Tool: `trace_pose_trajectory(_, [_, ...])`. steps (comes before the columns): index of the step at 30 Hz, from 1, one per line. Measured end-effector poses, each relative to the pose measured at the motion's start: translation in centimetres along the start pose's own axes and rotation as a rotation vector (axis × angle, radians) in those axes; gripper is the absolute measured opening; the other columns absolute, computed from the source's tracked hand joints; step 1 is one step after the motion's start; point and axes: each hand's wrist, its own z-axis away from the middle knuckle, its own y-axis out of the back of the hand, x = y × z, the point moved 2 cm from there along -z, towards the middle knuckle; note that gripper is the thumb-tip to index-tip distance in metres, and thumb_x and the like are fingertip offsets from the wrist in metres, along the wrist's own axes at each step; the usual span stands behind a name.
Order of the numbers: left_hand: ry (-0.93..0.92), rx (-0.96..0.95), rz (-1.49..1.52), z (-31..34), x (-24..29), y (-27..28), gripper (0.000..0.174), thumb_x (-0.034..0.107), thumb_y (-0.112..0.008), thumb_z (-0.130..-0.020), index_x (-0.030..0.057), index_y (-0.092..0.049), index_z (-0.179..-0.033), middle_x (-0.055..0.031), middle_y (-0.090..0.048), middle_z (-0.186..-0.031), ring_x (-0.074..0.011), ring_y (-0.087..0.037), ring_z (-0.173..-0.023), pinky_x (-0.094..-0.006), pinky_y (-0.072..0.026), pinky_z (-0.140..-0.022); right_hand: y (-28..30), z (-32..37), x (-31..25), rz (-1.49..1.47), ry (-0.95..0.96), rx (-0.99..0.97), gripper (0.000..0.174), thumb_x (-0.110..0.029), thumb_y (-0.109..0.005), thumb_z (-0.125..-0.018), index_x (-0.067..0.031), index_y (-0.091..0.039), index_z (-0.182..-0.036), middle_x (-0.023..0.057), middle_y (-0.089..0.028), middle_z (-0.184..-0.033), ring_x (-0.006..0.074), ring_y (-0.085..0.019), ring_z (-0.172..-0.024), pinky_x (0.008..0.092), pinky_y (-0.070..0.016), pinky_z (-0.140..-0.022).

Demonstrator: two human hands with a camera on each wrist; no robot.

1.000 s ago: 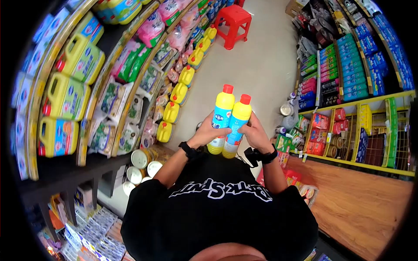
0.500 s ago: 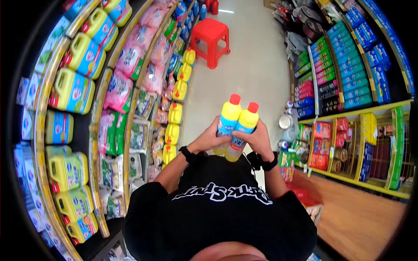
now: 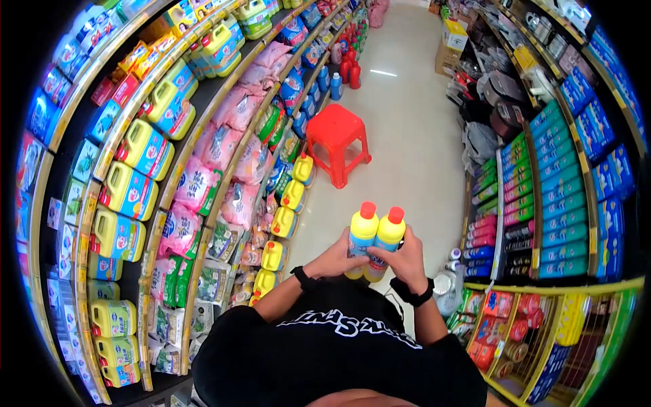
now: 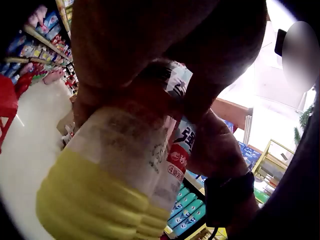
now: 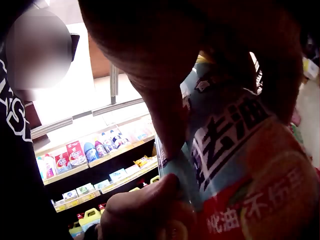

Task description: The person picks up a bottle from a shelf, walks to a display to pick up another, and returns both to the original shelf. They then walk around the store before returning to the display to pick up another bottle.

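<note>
In front of the person's chest, two yellow cleaner bottles with red caps stand upright side by side. My left hand [image 3: 333, 259] grips the left cleaner bottle [image 3: 365, 227]. The right cleaner bottle [image 3: 390, 232] is in my right hand [image 3: 408, 262], whose thumb lies across its front. Blue labels wrap both bottles, partly covered by the fingers. Close up in the left wrist view is a clear bottle base [image 4: 90, 192] with yellow below. The right wrist view shows a large printed label [image 5: 245, 160] under the dark, curled right hand.
A red plastic stool [image 3: 336, 132] stands ahead in the aisle. Shelves on the left carry yellow jugs [image 3: 132, 190] and pink bags [image 3: 196, 183]; yellow bottles [image 3: 293, 195] line the lowest row. Boxed goods [image 3: 559, 193] fill the right shelves, with a yellow wire rack [image 3: 542, 285] nearer.
The view has tilted up and moved forward along the aisle, showing more shelves ahead. The stool appears nearer. Both hands keep holding the two bottles, which now appear lower in the head view.
</note>
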Motion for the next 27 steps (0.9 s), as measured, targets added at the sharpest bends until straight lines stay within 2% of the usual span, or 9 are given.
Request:
trace_pose_trajectory(2, [-0.004, -0.004, 0.037, -3.4, -0.2, 0.6, 0.082, 0.012, -0.073, -0.091, 0.0031, -0.018, -0.152, -0.0129, -0.044, -0.143, -0.0236, -0.043, -0.136, -0.0423, -0.0362, -0.114, 1.2, -2.9, 0.2, 0.020, 0.005, 0.008, 0.068, -0.025, -0.092, -0.068, 0.0039, -0.058, -0.120, 0.0187, -0.072, -0.105, 0.0279, -0.073, -0.097, 0.0364, -0.0568, -0.084])
trace_pose_trajectory(6, [0.050, -0.123, 0.085, -10.8, -1.0, 3.5, 0.087, 0.014, -0.072, -0.092, 0.0083, -0.013, -0.156, -0.0106, -0.040, -0.148, -0.0219, -0.043, -0.136, -0.0411, -0.0370, -0.114, 3.1, -9.8, 2.5, 0.009, -0.015, 0.005, 0.060, -0.015, -0.092, -0.068, 0.0037, -0.060, -0.115, 0.0150, -0.073, -0.102, 0.0183, -0.071, -0.093, 0.0336, -0.0568, -0.083])
trace_pose_trajectory(9, [0.072, -0.141, 0.079, -17.4, -0.6, 5.5, 0.078, 0.019, -0.072, -0.093, 0.0025, -0.021, -0.150, -0.0120, -0.044, -0.143, -0.0220, -0.042, -0.136, -0.0424, -0.0352, -0.115, 4.8, -15.8, 3.5, 0.020, -0.031, 0.033, 0.058, -0.014, -0.092, -0.068, 0.0039, -0.060, -0.113, 0.0147, -0.074, -0.100, 0.0174, -0.071, -0.092, 0.0333, -0.0569, -0.082])
trace_pose_trajectory(10, [0.060, -0.136, 0.089, -19.7, -0.2, 6.0, 0.077, 0.020, -0.072, -0.093, 0.0020, -0.022, -0.149, -0.0124, -0.045, -0.141, -0.0224, -0.043, -0.134, -0.0423, -0.0352, -0.115, 5.7, -18.0, 4.2, 0.051, -0.032, 0.023, 0.066, -0.023, -0.092, -0.068, 0.0027, -0.059, -0.119, 0.0186, -0.073, -0.102, 0.0283, -0.074, -0.093, 0.0364, -0.0579, -0.080])
trace_pose_trajectory(13, [-0.035, -0.124, 0.045, -27.5, -1.2, 8.2, 0.075, 0.021, -0.072, -0.093, 0.0005, -0.025, -0.147, -0.0131, -0.046, -0.138, -0.0226, -0.044, -0.132, -0.0417, -0.0361, -0.114, 8.3, -25.0, 4.3, 0.160, -0.038, 0.046, 0.065, -0.022, -0.092, -0.067, 0.0022, -0.060, -0.118, 0.0181, -0.073, -0.101, 0.0283, -0.074, -0.094, 0.0371, -0.0574, -0.081])
trace_pose_trajectory(20, [0.037, -0.037, -0.179, -42.9, 3.3, 14.8, 0.071, 0.025, -0.079, -0.087, 0.0004, -0.037, -0.139, -0.0135, -0.053, -0.126, -0.0227, -0.054, -0.118, -0.0404, -0.0447, -0.103, 12.2, -41.4, 4.1, 0.160, -0.031, 0.078, 0.061, -0.018, -0.091, -0.068, 0.0017, -0.060, -0.117, 0.0154, -0.073, -0.101, 0.0246, -0.072, -0.094, 0.0354, -0.0563, -0.083])
trace_pose_trajectory(23, [-0.103, 0.079, -0.360, -47.9, 4.7, 17.9, 0.063, 0.029, -0.081, -0.084, -0.0009, -0.047, -0.128, -0.0144, -0.057, -0.118, -0.0237, -0.058, -0.108, -0.0388, -0.0472, -0.096, 12.6, -47.3, 4.9, 0.095, -0.020, 0.076, 0.058, -0.013, -0.091, -0.068, 0.0018, -0.060, -0.116, 0.0134, -0.073, -0.102, 0.0201, -0.071, -0.093, 0.0341, -0.0556, -0.084])
trace_pose_trajectory(25, [-0.091, 0.147, -0.340, -50.6, 5.5, 19.8, 0.065, 0.028, -0.082, -0.083, 0.0003, -0.048, -0.131, -0.0151, -0.057, -0.120, -0.0264, -0.058, -0.112, -0.0392, -0.0483, -0.098, 12.5, -51.4, 5.3, 0.036, 0.015, 0.069, 0.058, -0.011, -0.091, -0.068, 0.0020, -0.060, -0.116, 0.0126, -0.073, -0.102, 0.0187, -0.070, -0.093, 0.0337, -0.0553, -0.085])
trace_pose_trajectory(27, [-0.079, 0.213, -0.324, -53.3, 6.1, 21.3, 0.066, 0.028, -0.082, -0.082, 0.0015, -0.050, -0.134, -0.0159, -0.057, -0.122, -0.0291, -0.059, -0.116, -0.0396, -0.0493, -0.100, 12.7, -55.8, 5.6, 0.067, 0.054, 0.045, 0.060, -0.009, -0.091, -0.066, 0.0000, -0.061, -0.117, 0.0132, -0.068, -0.106, 0.0249, -0.067, -0.098, 0.0367, -0.0532, -0.088])
